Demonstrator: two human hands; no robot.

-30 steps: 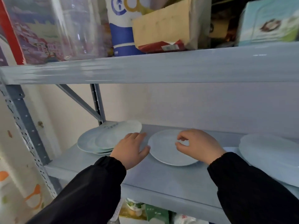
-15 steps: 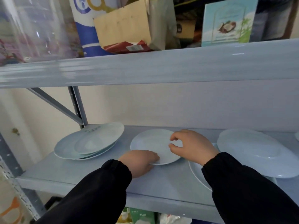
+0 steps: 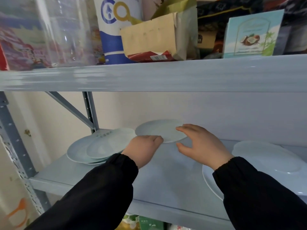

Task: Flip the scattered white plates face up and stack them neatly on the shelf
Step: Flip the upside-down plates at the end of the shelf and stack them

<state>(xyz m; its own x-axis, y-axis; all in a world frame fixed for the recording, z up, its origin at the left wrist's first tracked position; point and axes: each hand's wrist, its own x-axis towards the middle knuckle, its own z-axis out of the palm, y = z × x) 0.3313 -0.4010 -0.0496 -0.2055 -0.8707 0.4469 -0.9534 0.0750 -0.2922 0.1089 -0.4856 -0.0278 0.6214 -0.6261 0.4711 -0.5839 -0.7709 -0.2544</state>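
Note:
A white plate (image 3: 157, 130) hangs tilted above the grey shelf (image 3: 166, 176), its near edge raised. My left hand (image 3: 142, 151) grips that near rim, with the fingers curled under it. My right hand (image 3: 201, 145) is at the plate's right edge, forefinger above the rim and thumb below, spread apart and not closed on it. At the left lies a pile of white plates (image 3: 99, 146), the top one lying askew. On the right, a white plate lying face down (image 3: 265, 156) rests on another plate (image 3: 210, 180).
The upper shelf board (image 3: 149, 75) runs close overhead, loaded with a clear jar (image 3: 66, 30), a paper bag (image 3: 149, 40) and boxes. A diagonal brace and upright (image 3: 90, 110) stand behind the left pile. Packages show below the shelf's front edge.
The plate has risen off the shelf and moved back and left. My left hand slid under its near rim. My right hand's thumb and forefinger have spread apart.

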